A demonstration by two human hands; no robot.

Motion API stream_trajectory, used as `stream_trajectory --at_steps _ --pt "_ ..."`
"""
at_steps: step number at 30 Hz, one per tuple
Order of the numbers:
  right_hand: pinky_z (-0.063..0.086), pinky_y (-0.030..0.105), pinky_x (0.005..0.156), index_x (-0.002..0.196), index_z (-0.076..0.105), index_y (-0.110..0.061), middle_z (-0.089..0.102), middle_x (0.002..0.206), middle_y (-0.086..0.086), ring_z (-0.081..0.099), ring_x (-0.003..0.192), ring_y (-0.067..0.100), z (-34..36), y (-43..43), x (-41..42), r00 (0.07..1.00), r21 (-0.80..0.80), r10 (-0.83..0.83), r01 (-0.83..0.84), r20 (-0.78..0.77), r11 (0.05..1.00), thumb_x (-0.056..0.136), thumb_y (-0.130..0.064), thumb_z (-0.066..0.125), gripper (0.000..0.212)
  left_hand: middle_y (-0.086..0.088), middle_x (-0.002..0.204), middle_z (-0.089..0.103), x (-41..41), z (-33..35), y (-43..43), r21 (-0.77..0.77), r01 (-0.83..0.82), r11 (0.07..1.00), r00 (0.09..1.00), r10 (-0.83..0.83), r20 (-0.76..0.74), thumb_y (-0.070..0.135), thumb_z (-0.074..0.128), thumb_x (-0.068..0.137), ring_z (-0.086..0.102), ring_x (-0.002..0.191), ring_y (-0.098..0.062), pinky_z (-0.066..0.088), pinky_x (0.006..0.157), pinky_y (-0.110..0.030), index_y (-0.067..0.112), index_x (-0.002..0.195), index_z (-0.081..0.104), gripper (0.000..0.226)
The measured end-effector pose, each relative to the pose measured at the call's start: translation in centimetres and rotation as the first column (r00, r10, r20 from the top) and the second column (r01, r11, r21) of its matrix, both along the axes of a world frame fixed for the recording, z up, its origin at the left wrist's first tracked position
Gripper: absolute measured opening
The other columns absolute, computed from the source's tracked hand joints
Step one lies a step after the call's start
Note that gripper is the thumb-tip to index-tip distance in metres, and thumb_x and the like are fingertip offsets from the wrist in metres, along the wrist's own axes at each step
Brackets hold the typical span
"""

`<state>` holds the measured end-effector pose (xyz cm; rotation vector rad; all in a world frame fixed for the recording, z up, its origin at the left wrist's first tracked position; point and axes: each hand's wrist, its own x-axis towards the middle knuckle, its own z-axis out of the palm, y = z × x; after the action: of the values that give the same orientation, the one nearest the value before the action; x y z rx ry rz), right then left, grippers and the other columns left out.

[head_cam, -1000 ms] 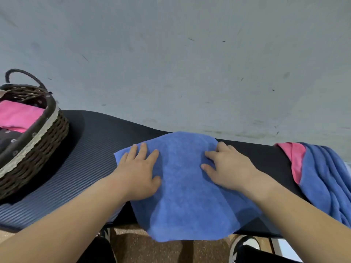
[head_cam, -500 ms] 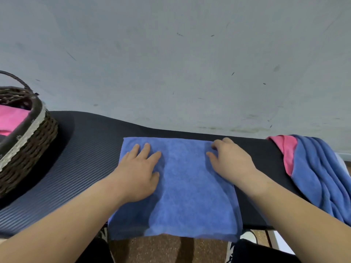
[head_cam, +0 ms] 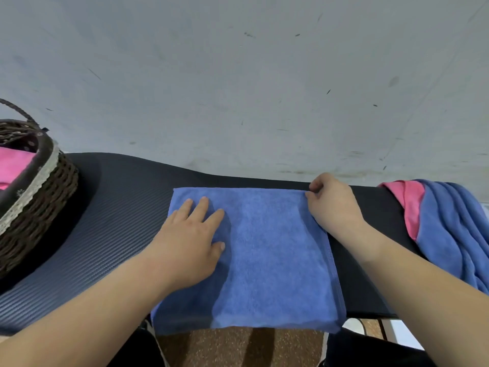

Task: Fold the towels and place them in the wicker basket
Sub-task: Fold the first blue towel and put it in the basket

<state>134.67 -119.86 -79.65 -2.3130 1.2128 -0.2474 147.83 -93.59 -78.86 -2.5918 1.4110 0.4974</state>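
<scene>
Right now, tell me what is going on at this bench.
A person is folding a blue towel on a dark mat. The left hand presses flat on the towel's left part, while the right hand pinches its far right corner. The wicker basket at the left already holds a pink towel, and a heap of blue and pink towels waits at the right edge.

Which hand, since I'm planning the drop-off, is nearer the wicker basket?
Left. The left hand lies flat on the left part of the blue towel, on the side toward the wicker basket; the right hand pinches the towel's far right corner, farther away.
</scene>
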Motion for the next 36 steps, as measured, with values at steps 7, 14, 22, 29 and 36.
stream_trajectory --at_steps 7,14,22,29,36 --pt "0.036 0.043 0.116 0.149 0.042 -0.031 0.035 0.155 0.006 0.030 0.147 0.028 2.7 6.9 -2.1 0.825 0.035 0.455 -0.472 -0.334 0.881 0.094 -0.064 0.048 0.064 -0.012 0.166 -0.027 -2.2 0.2 0.1 0.136 -0.063 0.989 0.994 0.074 -0.080 0.076 0.024 0.094 -0.019 0.153 -0.044 0.002 0.127 -0.053 0.034 0.158 -0.021 0.089" --pt "-0.013 0.047 0.125 0.155 -0.028 -0.037 -0.043 0.160 0.001 -0.040 0.147 0.026 0.5 8.3 -3.8 0.655 0.173 0.499 -0.498 -0.567 0.850 0.083 -0.090 0.024 0.104 -0.005 0.168 -0.025 0.9 -1.6 -1.3 -0.002 -0.024 1.000 0.995 0.024 -0.102 0.087 0.021 0.082 -0.022 0.154 -0.036 -0.004 0.127 -0.050 0.043 0.158 -0.015 0.095" --pt "-0.014 0.044 0.125 0.159 -0.016 -0.042 -0.033 0.165 -0.003 -0.034 0.151 0.020 -1.1 3.7 -2.1 0.784 0.077 0.477 -0.489 -0.398 0.869 0.075 -0.096 0.029 0.109 -0.010 0.171 0.000 1.5 -1.1 -0.7 -0.227 0.036 0.973 0.998 -0.047 -0.044 0.077 0.006 0.079 -0.003 0.157 -0.035 0.009 0.128 -0.048 0.026 0.162 0.019 0.099" --pt "0.015 0.047 0.126 0.162 0.016 -0.029 0.007 0.169 0.007 0.004 0.156 0.029 1.3 7.9 -4.4 0.752 -0.127 0.579 -0.638 -0.315 0.760 0.091 -0.073 0.036 0.086 0.000 0.169 0.017 -1.6 0.4 2.6 -0.281 0.220 0.934 0.962 -0.255 -0.097 0.070 0.032 0.092 0.012 0.157 -0.024 0.012 0.126 -0.032 0.028 0.157 0.035 0.077" --pt "0.049 0.037 0.076 0.090 0.048 -0.032 0.042 0.090 -0.014 0.043 0.087 0.011 0.3 11.2 -9.0 0.673 -0.103 0.702 -0.735 -0.234 0.670 0.088 -0.074 0.041 0.043 0.010 0.100 0.051 -2.5 -0.2 5.9 -0.409 0.333 0.849 0.940 -0.335 0.069 0.063 0.053 0.087 0.051 0.088 -0.013 0.051 0.070 -0.031 0.028 0.089 0.057 0.036"
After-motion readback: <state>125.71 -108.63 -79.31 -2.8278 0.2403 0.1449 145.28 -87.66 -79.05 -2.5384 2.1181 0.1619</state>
